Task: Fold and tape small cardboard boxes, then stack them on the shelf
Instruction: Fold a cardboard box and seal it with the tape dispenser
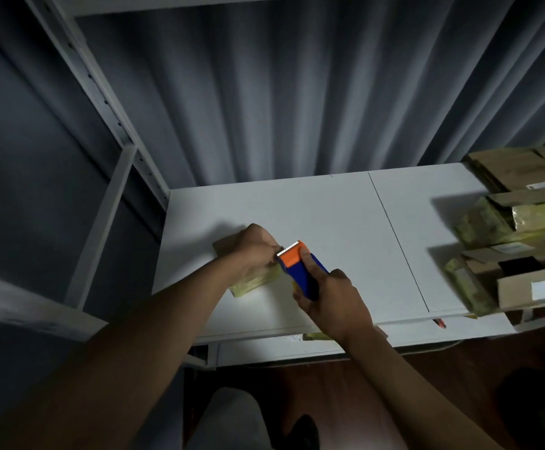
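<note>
1. Small cardboard box (251, 277) lying on the white table (329, 216), left of its middle and toward the near edge; near end wrapped in yellowish tape, far end bare brown cardboard showing beyond the knuckles. Long axis running from near-right to far-left.
2. Left hand (254, 246) resting on top of the box, fingers curled down over it and gripping it, thumb side turned toward the dispenser.
3. Tape dispenser (300, 267), blue body with orange head, touching or just beside the right edge of the box. Serrated metal blade at the far-left tip, pointing at the left hand; long axis slanting from near-right to far-left, roughly in line with the box.
4. Right hand (331, 297) wrapped around the dispenser's handle, fingers closed on it, one finger laid along the top toward the orange head.
5. Dark seam line running across the tabletop to the right of both hands, from far to near.
6. Heap of cardboard boxes (518, 235) at the right edge of the table, well apart from the hands; several partly covered in yellowish tape, some with white labels, blurred.
7. White metal shelf frame (102, 102) standing left of the table, upright slanting in the wide-angle view.
8. Grey pleated curtain (297, 92) hanging behind the table's far edge.
9. Reddish-brown floor (427, 384) below the near edge.
</note>
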